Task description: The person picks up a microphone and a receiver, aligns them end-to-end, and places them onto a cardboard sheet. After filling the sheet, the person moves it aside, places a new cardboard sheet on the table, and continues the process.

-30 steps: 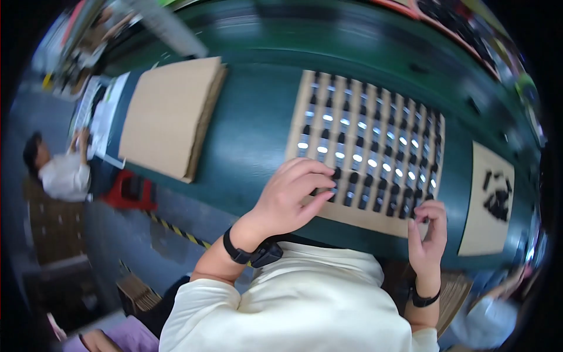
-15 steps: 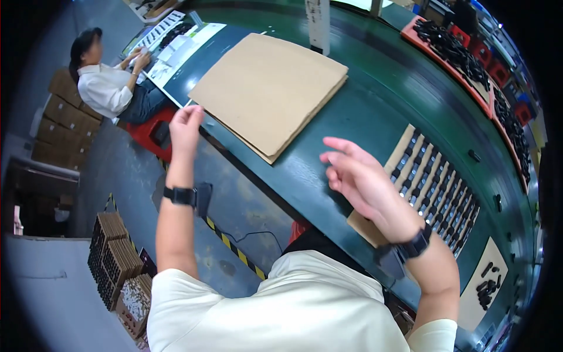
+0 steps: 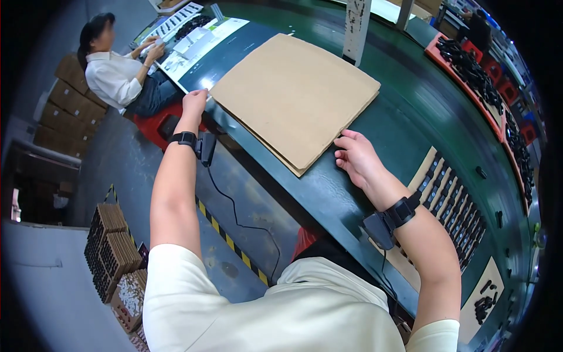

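A stack of flat brown cardboard sheets (image 3: 296, 97) lies on the green table ahead of me. My left hand (image 3: 194, 102) is closed at the stack's left corner, fingertips pinched against the cardboard there. At the right edge, my right hand (image 3: 360, 157) has its thumb and forefinger on the cardboard, the other fingers curled below. How many sheets each hand grips is hidden. Each wrist wears a black strap with a small black device, and cables hang from them. To the right of my right hand lies a cardboard tray (image 3: 454, 205) with rows of small black parts.
A co-worker (image 3: 114, 73) sits at the table's far left, handling something small. A white post (image 3: 355, 32) rises behind the stack. Orange trays (image 3: 469, 73) of black parts line the far right. A board (image 3: 484, 299) with loose black pieces lies at near right. Stacked cardboard (image 3: 108, 246) stands lower left.
My right hand has moved from above the table to the stack's right edge. My left hand has come up to the left corner. The view has shifted slightly.
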Available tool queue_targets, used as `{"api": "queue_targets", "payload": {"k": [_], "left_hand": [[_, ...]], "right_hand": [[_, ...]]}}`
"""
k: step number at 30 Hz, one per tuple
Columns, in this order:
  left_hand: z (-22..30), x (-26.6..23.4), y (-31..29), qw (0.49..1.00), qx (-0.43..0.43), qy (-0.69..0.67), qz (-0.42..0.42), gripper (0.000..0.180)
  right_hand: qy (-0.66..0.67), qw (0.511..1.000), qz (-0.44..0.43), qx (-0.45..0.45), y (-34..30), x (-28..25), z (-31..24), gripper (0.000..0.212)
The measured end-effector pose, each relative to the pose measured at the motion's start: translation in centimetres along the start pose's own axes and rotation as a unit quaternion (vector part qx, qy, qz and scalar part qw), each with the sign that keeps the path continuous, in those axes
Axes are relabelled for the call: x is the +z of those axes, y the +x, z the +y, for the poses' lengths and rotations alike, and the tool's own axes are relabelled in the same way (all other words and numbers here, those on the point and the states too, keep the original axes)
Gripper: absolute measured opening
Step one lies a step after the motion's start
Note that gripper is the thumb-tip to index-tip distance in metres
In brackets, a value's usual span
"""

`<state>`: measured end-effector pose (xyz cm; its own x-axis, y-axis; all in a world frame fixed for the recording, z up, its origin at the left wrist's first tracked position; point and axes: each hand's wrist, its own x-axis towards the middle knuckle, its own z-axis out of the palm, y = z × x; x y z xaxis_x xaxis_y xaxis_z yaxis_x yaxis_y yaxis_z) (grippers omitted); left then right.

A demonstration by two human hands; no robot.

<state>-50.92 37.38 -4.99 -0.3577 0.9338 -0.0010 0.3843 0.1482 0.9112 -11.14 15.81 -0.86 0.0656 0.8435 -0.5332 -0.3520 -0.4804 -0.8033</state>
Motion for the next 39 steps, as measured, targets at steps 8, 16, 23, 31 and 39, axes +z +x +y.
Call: {"api": "queue_targets", "payload": {"k": [8,16,23,31,39], "left_hand": [[1.6,0.2,0.1,0.994,0.032,-0.056,-0.09,0.031],[4.7,-3.9,-0.6,0.931,-0.016,-0.303,-0.204,0.029],[11.5,-0.9,-19.4,0.845,0.075,-0.304,-0.434,0.026],[11.4,11.1,-33.1,0.844,0.087,-0.136,-0.511,0.047],[12.6,19.4,-39.7,0.788,0.132,-0.059,-0.599,0.016]], "right_hand": [[-0.079,0.994,-0.01,-0.077,1.6,0.2,-0.1,0.029],[-0.05,0.983,-0.025,-0.174,-3.2,-1.5,-1.9,0.038],[-0.048,0.987,0.03,-0.154,-15.7,-14.0,-1.0,0.04],[-0.109,0.965,0.176,-0.158,-28.8,-29.8,3.5,0.042],[-0.113,0.959,0.244,-0.09,-33.4,-38.0,6.3,0.046]]}}
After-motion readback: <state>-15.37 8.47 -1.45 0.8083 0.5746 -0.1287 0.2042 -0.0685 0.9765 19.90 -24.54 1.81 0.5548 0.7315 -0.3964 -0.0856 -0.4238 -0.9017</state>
